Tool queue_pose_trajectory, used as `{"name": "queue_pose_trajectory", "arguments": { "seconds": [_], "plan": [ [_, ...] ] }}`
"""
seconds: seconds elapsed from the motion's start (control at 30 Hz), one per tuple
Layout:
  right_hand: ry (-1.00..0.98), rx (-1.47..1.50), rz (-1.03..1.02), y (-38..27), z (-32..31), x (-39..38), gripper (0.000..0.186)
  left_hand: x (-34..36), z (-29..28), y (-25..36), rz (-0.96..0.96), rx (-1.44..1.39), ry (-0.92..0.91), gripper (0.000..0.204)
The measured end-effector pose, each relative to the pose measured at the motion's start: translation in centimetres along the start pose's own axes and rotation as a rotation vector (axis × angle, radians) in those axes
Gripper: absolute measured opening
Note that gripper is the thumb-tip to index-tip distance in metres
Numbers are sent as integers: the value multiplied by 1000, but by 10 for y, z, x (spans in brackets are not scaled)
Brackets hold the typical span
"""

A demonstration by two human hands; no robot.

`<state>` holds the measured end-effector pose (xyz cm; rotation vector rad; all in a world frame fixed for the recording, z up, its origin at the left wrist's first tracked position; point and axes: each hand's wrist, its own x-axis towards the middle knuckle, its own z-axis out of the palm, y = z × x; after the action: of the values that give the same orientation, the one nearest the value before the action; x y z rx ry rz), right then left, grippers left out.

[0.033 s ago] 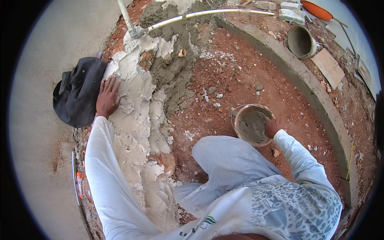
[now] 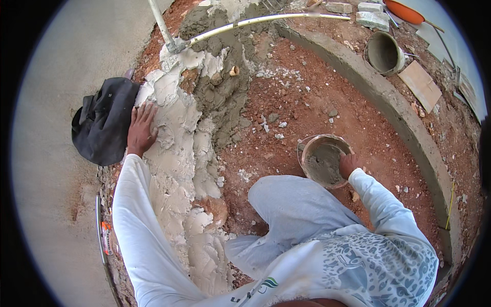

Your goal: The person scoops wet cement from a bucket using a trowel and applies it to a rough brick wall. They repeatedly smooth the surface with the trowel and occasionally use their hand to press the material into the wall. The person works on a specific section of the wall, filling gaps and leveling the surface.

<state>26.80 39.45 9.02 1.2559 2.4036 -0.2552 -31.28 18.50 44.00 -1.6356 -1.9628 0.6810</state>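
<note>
At the left edge of the pale mortar strip (image 2: 171,153), beside the black bag (image 2: 108,123), my left hand (image 2: 142,130) lies flat, fingers spread. On red soil (image 2: 302,100) is the bucket (image 2: 327,139) of grey mortar (image 2: 323,162); at its right rim, my right hand's (image 2: 349,165) fingers are hidden, I cannot tell their grasp.

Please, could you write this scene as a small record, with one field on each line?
Left hand: flat, fingers spread, on pale plaster, next to black cloth
Right hand: at the right rim of a bucket; grip hidden
Bucket contents: grey mortar
Ground: red soil
Upper right: second bucket, flat board
Top: pale pipe
</note>
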Motion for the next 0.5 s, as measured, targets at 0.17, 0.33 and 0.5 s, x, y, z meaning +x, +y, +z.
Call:
{"name": "queue_pose_trajectory", "arguments": {
  "seconds": [0.17, 0.33, 0.5],
  "plan": [
    [-95, -52, -127, -12, 34, -6, 21, -78, -37, 44, -46, -194, -63, 66],
    [-255, -146, -615, 29, 37, 17, 32, -187, -58, 47, -221, -161, -181, 69],
    [-403, -158, -469, 53, 81, 53, 43, -242, -49, 23, -313, -142, -151, 72]
  ]
}}
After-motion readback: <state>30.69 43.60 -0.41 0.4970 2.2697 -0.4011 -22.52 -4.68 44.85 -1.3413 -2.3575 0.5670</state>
